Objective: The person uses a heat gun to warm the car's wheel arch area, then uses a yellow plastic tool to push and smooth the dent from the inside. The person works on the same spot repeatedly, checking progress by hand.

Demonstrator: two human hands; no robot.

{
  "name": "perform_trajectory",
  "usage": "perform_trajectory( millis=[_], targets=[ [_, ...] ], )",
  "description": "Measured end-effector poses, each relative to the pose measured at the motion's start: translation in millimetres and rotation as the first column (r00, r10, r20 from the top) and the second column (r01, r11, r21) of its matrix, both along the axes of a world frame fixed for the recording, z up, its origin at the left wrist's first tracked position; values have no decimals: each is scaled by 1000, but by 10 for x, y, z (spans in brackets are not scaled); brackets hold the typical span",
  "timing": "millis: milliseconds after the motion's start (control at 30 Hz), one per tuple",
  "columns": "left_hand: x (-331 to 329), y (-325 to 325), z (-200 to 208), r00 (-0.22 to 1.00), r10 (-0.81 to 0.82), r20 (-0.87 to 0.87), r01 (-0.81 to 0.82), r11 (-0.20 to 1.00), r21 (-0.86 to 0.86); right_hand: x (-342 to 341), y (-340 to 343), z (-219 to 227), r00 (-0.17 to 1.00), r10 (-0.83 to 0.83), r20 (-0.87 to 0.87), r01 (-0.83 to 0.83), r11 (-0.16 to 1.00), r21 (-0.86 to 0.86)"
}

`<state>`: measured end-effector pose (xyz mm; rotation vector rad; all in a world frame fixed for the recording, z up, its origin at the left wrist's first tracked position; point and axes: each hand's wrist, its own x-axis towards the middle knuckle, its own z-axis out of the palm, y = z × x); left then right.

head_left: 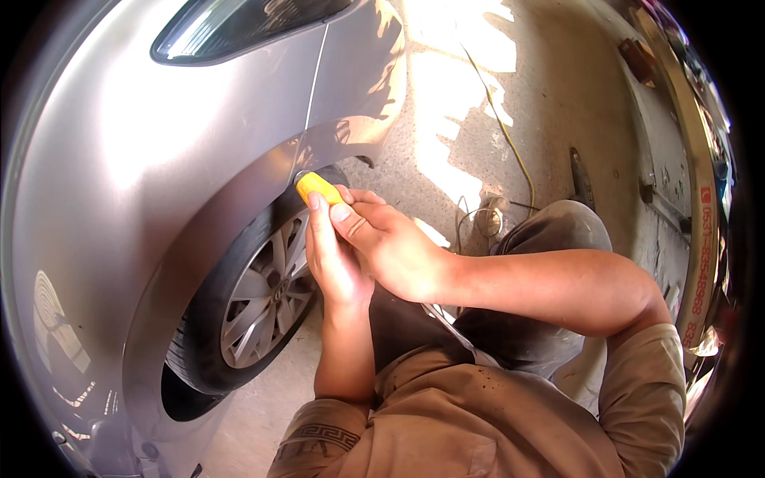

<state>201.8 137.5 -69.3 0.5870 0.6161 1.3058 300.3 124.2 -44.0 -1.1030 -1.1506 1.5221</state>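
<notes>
My left hand (336, 267) and my right hand (396, 248) are closed together around a short yellow tool handle (316, 188). Both thumbs lie along it, and most of the grip is hidden by my fingers. The handle's far end meets the lip of the wheel arch (263, 171) on a silver car, at the bumper seam. A small dark metal part shows there, but I cannot make out the tool's tip. Just below and left of my hands is the car's wheel, with its black tyre (209, 350) and silver spoked rim (259, 299).
The silver fender (96, 207) fills the left side, with a headlight (239, 28) at the top. A yellow cable (510, 139) runs across the sunlit concrete floor beyond my bent knee (566, 227). Along the right stands a long tan board (692, 127) with red printing.
</notes>
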Motion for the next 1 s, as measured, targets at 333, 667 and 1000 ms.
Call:
perform_trajectory(
  millis=[333, 667, 1000],
  targets=[
    [45, 7, 38, 987, 71, -143, -72, 997, -5, 21, 27, -3, 999, 38, 35, -38, 999, -3],
    [113, 27, -1, 986, 112, -127, -117, 993, -28, 125, 52, 116, 995, 90, -38, -95, 983, -158],
    [-42, 87, -53, 988, -7, -156, 17, 998, 66, 1, -1, -3, 998, 36, -56, -41, 994, -99]
  ],
)
